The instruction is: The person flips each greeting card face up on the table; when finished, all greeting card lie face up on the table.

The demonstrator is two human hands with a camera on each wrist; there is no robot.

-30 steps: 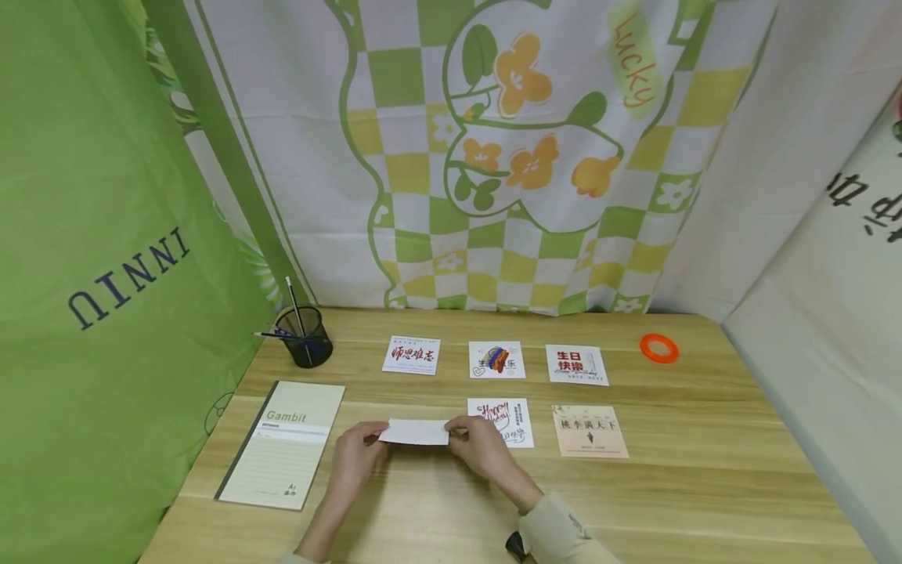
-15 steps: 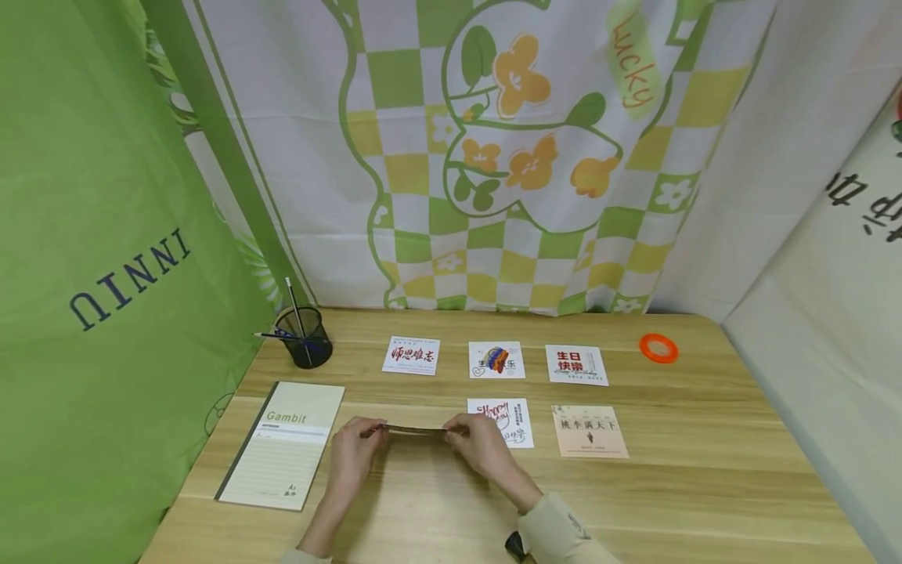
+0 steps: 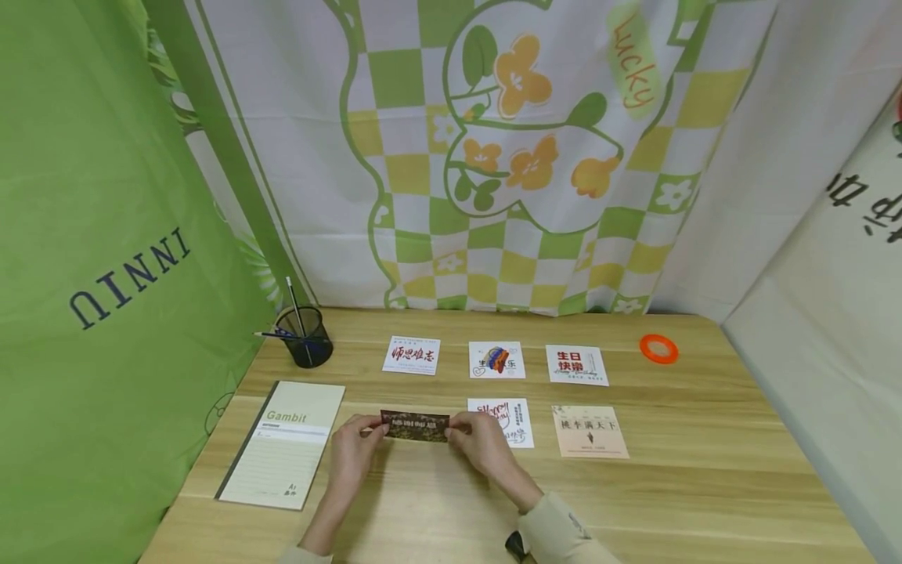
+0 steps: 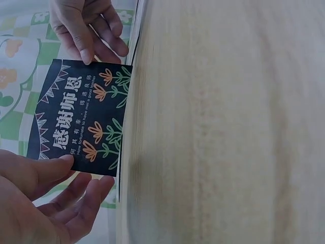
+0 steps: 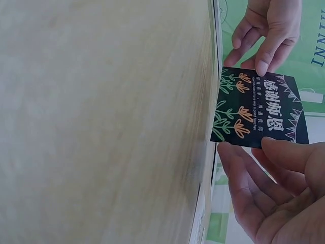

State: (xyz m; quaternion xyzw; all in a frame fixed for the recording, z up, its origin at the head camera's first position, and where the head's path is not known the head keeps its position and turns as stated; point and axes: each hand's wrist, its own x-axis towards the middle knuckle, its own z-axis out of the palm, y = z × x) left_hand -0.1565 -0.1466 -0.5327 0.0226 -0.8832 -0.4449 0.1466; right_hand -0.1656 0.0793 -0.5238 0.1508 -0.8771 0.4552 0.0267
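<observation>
A dark greeting card (image 3: pixel 414 426) with white Chinese lettering is held up between my two hands, tilted in the head view. In the left wrist view the card (image 4: pixel 76 119) shows orange flowers, green leaves and a string of pennants. My left hand (image 3: pixel 351 454) pinches its left edge between thumb and fingers. At the opposite edge, the right hand (image 3: pixel 485 450) pinches it the same way. Just beyond the right hand lies a white card with red script (image 3: pixel 517 423), its left part partly covered by that hand. Whether the dark card touches the tabletop, I cannot tell.
Several other cards lie in rows, among them a red-lettered card (image 3: pixel 411 356), a burger-like picture card (image 3: pixel 497 360), a birthday card (image 3: pixel 577 365) and a beige card (image 3: pixel 590 432). A notebook (image 3: pixel 282 446), mesh pen cup (image 3: pixel 308 345) and orange ring (image 3: pixel 658 348) flank them.
The card has turned in my hands: first its blank white side showed, then its thin edge, and now its dark printed face. Both hands have stayed in nearly the same place.
</observation>
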